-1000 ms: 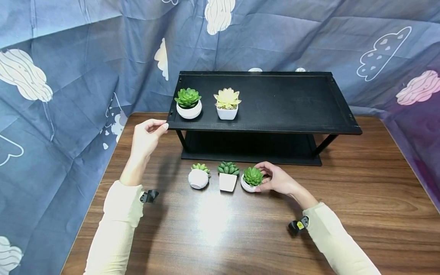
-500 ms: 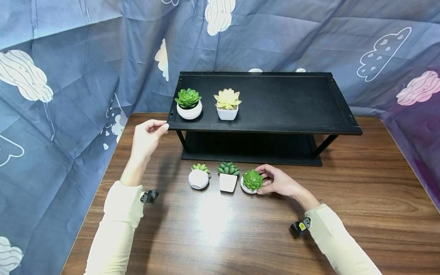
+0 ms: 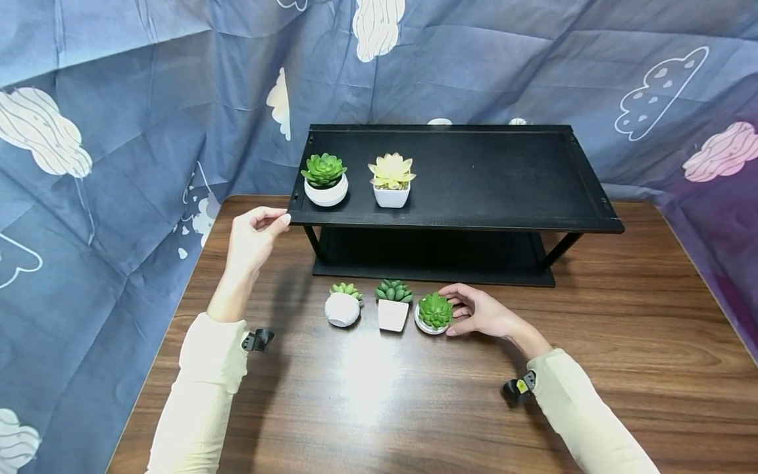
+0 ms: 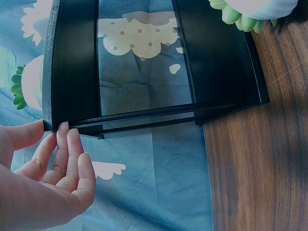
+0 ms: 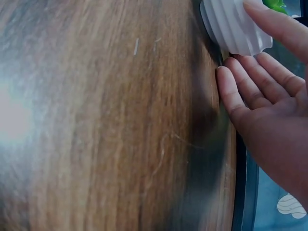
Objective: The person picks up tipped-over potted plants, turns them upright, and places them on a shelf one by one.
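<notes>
My left hand (image 3: 251,240) pinches the front left corner of a black two-tier shelf (image 3: 503,171) between thumb and fingers; the left wrist view shows the fingertips (image 4: 62,127) at that corner. On the table, a green succulent (image 3: 435,309) stands upright in a round white pot, whose ribbed side (image 5: 233,26) shows in the right wrist view. My right hand (image 3: 488,313) is loosely curved at the right of this pot, thumb and fingers close beside it. Left of it are a dark green succulent in a square white pot (image 3: 393,315) and a light green one in a round pot (image 3: 341,309).
The shelf's top tier bears a green succulent (image 3: 324,171) in a round white bowl and a pale yellow succulent (image 3: 392,172) in a square white pot. A wooden table (image 3: 622,342) lies beneath. Blue cloud-patterned cloth (image 3: 474,66) hangs behind.
The right-hand succulent pot has gone from slightly tilted to upright on the table. My right hand has loosened and shifted slightly right, away from it. The left hand stays put.
</notes>
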Action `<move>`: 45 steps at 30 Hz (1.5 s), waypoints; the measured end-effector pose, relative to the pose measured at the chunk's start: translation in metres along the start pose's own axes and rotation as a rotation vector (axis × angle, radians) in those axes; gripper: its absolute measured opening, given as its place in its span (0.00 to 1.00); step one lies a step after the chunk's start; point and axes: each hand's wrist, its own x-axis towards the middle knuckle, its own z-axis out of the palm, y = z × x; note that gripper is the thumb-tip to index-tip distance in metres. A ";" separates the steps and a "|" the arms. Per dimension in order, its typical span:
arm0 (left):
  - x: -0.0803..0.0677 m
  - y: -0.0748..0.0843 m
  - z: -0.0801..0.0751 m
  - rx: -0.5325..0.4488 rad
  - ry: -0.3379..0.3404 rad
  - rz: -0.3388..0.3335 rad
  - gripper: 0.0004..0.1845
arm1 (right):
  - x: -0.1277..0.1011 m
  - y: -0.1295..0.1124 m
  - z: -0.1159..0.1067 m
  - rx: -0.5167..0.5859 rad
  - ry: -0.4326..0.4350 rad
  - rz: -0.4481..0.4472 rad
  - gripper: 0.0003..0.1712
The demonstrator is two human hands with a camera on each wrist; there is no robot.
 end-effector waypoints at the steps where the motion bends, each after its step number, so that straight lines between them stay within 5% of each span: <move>1: 0.000 0.000 0.000 -0.002 0.001 0.001 0.12 | 0.000 0.000 0.000 -0.004 0.003 -0.003 0.41; 20: -0.001 0.002 0.000 -0.007 0.008 0.004 0.11 | 0.005 0.002 0.004 -0.148 0.030 -0.016 0.37; 36: 0.000 0.001 -0.001 0.004 -0.006 0.003 0.11 | 0.004 0.002 0.005 -0.164 0.061 0.025 0.36; 45: 0.000 0.001 -0.001 0.011 -0.008 -0.007 0.12 | 0.001 0.002 0.004 -0.069 0.043 0.039 0.37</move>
